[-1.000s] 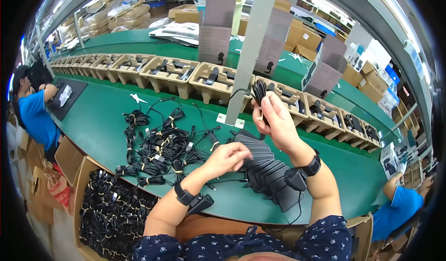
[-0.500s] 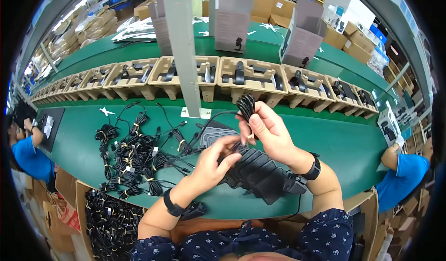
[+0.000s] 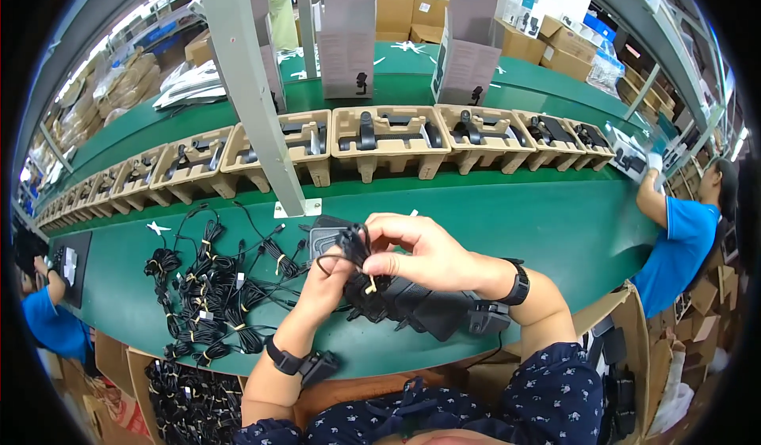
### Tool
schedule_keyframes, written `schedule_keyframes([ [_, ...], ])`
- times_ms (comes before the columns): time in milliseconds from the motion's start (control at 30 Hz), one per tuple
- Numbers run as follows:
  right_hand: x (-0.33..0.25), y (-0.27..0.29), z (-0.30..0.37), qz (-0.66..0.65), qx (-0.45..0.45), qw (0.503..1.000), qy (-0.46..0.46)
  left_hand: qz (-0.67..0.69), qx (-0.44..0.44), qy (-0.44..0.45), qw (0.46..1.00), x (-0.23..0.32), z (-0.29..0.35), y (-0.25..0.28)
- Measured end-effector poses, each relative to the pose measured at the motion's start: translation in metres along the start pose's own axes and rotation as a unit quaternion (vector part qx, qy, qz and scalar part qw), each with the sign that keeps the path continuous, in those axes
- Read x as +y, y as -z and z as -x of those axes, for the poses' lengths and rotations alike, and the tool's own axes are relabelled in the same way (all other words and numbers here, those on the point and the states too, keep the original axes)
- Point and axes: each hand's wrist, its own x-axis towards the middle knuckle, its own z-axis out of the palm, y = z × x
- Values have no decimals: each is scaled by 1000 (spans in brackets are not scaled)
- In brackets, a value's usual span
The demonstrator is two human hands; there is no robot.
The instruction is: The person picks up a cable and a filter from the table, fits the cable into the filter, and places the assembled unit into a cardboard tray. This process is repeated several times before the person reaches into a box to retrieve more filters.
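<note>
A coiled black cable bundle (image 3: 353,244) is held up over the green workbench between my two hands. My right hand (image 3: 420,251) grips it, with thumb and fingers closed around the coil; a pale tie (image 3: 371,285) hangs below the thumb. My left hand (image 3: 323,286) pinches the bundle's left side, where a loop of cable sticks out. Its fingertips are partly hidden behind the coil. Under my hands lies a row of flat black stand-like parts (image 3: 436,309), partly covered by them. To the left spreads a pile of tied black cables (image 3: 208,290).
A line of brown pulp trays (image 3: 388,160) with black parts crosses the bench behind a grey post (image 3: 258,104). Printed boxes (image 3: 349,41) stand farther back. A carton (image 3: 139,385) of cables sits below the bench edge. Blue-shirted people (image 3: 678,243) work at both sides.
My right hand has come down and leftward with the cable bundle, and my left hand now meets it there. The whole view has shifted. The person at right has reached farther up the bench.
</note>
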Motion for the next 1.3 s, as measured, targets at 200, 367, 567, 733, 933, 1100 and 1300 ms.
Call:
schedule_keyframes([
  [200, 31, -14, -3, 274, 115, 948, 110, 98, -84, 40, 991, 46, 17, -37],
  [367, -1, -29, 0, 540, -89, 782, 297, 79, -48, 91, 992, 34, 25, -17],
  [567, 18, -34, 22, 601, -136, 749, 244, 62, -242, 225, 942, 36, 27, 13],
  [733, 24, -16, 30, 593, -88, 788, 138, -20, -222, 136, 965, 48, 20, 11],
  [933, 3, 94, 45, 619, 207, 755, 66, -125, 181, -52, 974, 20, 6, 55],
  [1100, -7, 216, 76, 668, 482, 566, -17, -161, 308, -78, 935, -9, 1, 85],
  [1300, 6, 313, 98, 704, 497, 459, -217, -176, 336, -51, 924, -18, -5, 87],
])
